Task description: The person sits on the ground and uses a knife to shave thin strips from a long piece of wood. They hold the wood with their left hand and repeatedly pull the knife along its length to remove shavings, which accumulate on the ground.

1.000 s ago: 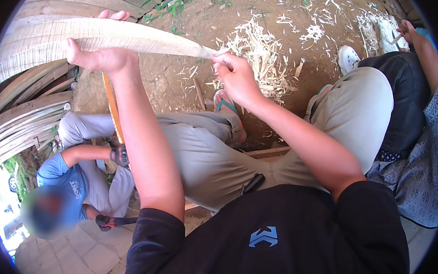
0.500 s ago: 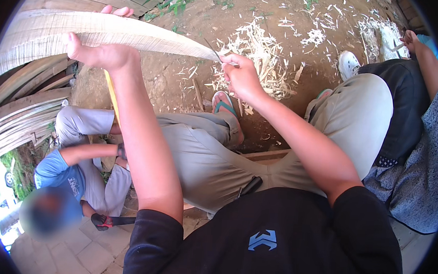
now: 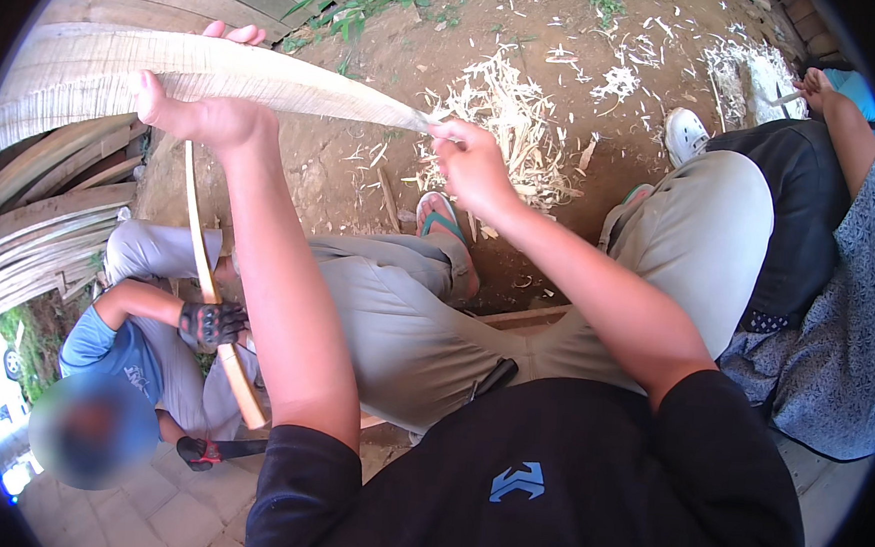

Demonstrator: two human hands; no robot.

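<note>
A long pale wooden board (image 3: 269, 78) reaches in from the left and tapers to a narrow end. My left hand (image 3: 221, 120) supports it across its width, thumb at the near edge and fingertips showing over the far edge. At the narrow end, my right hand (image 3: 474, 165) is closed, its thumb and forefinger pinched against the tip. The thin dark blade in those fingers is almost wholly hidden now; it showed a moment earlier. Behind my left forearm, a person's gloved hand (image 3: 214, 323) grips a slim curved wooden strip (image 3: 198, 229).
Pale wood shavings (image 3: 507, 127) lie heaped on the dirt beyond my right hand. Stacked boards (image 3: 49, 235) stand at the left. The seated co-worker's other gloved hand holds a dark blade (image 3: 241, 448). Another person's hand (image 3: 817, 91) works at the far right.
My right hand has moved slightly left and down, and the thin blade no longer stands out from it. The co-worker's gloved hand and curved strip have come into fuller view.
</note>
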